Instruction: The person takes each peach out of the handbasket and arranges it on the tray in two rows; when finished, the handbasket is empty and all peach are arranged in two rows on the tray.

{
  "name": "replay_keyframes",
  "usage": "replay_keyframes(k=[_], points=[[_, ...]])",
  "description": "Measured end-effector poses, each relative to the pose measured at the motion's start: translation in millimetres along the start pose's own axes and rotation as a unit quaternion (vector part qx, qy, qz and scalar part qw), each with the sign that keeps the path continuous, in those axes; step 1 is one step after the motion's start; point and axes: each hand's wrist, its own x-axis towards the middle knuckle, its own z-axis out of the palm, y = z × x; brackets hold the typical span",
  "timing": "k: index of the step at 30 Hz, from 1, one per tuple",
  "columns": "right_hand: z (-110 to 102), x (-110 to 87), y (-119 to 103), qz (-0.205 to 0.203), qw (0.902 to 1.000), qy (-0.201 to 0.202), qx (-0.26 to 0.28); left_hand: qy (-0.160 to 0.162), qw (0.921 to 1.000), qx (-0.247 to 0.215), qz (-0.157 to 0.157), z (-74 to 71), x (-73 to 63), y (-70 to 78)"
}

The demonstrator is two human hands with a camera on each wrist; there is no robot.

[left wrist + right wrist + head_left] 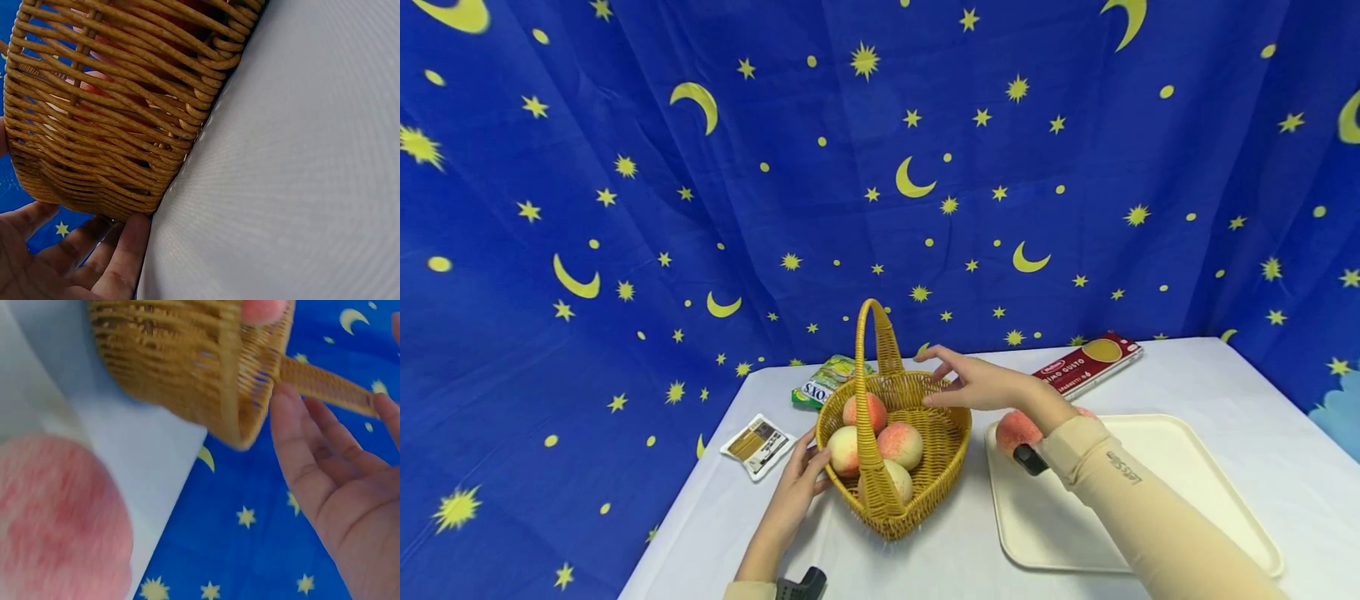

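Observation:
A heart-shaped wicker basket (951, 475) with a tall arched handle stands on the table, with several red-and-cream peaches (901, 445) gathered in its left half. My left hand (797, 487) touches the basket's left side. In the left wrist view its fairly straight fingers (128, 256) lie against the outside of the weave near the table. Over the basket's right rear rim is my right hand (981, 385), fingers spread and palm bare in the right wrist view. Below the right forearm, a peach (1017, 432) lies on a cream tray (1150, 500); a second peach is mostly hidden by the sleeve.
Behind the tray lies a red spaghetti box (1086, 365), partly covered by the right arm. A green snack bag (829, 379) lies behind the basket, and a white-and-brown packet (758, 446) to its left. A blue star-patterned curtain (820, 208) hangs behind the table.

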Motion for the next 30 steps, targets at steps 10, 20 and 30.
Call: replay_keyframes(k=[10, 20, 30], points=[[24, 36.8, -10, 0.059, 0.9949, -0.080, 0.014, -0.001, 1.0000, -0.001, 0.001, -0.2, 0.0, -1.1], [40, 48.5, -18, 0.150, 0.9791, -0.127, 0.051, -0.002, 1.0000, -0.002, 0.005, 0.7, -1.1, 1.6], [48, 51.5, -16, 0.172, 0.9729, -0.144, 0.053, 0.000, 1.0000, 0.001, 0.005, 0.2, -1.5, 1.5]])
